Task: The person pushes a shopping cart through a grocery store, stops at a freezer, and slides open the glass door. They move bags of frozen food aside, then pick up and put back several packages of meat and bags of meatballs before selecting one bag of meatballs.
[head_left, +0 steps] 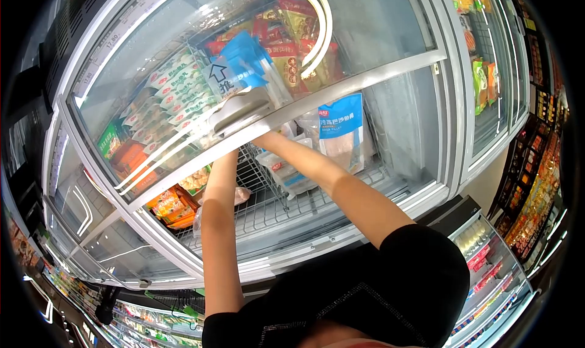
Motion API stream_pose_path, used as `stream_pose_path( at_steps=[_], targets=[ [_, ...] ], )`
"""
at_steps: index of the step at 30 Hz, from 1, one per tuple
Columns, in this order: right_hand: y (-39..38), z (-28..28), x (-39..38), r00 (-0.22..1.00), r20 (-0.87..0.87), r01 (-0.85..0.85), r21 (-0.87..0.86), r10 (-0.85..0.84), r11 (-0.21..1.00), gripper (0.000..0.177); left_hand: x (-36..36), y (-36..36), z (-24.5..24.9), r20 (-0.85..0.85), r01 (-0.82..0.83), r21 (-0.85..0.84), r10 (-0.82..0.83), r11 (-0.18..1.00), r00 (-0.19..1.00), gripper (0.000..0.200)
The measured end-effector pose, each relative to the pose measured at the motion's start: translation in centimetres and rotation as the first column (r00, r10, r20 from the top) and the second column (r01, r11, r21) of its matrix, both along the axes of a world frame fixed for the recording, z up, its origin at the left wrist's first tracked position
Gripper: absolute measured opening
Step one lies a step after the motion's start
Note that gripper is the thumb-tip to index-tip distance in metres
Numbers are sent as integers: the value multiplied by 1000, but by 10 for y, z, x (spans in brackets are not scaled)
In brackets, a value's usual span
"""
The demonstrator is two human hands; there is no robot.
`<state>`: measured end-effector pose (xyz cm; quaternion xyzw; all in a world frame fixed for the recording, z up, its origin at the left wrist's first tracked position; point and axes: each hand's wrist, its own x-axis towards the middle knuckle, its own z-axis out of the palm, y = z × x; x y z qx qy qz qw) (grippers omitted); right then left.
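Both of my arms reach down into a chest freezer, under the metal edge of its sliding glass lid [365, 86]. My left hand [227, 153] goes beneath the lid frame near the wire divider [253, 168], its fingers hidden. My right hand [265, 139] is just beside it, fingers also covered by the frame and the grey lid handle [244, 111]. Close to my right forearm lie clear-wrapped packs [289, 172] and a blue-and-white frozen fish fillet bag [341, 131]. Left of my left forearm are orange packets [173, 206]; a pinkish wrapped item [242, 195] lies to its right.
Under the glass are stacked green-and-white packs [177, 89], a blue bag [247, 58] and red-and-gold bags [298, 22]. Another freezer section [487, 61] adjoins at the right. Stocked shelves [539, 183] stand farther right, and a refrigerated display [484, 256] is at lower right.
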<state>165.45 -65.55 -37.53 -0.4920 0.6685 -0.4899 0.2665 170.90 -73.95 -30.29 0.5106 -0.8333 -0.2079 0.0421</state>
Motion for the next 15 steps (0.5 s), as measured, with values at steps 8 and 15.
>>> stream_pose_path(
  at_steps=[8,15],
  targets=[
    [15,84,-52,968,-152,-161,226,198,961,26,0,3,-11,15,11,-2,-11,1000,1000,39],
    [-40,56,-124,944,-315,174,207,-102,963,28,-14,67,12,-22,180,-109,-183,978,983,42]
  ],
)
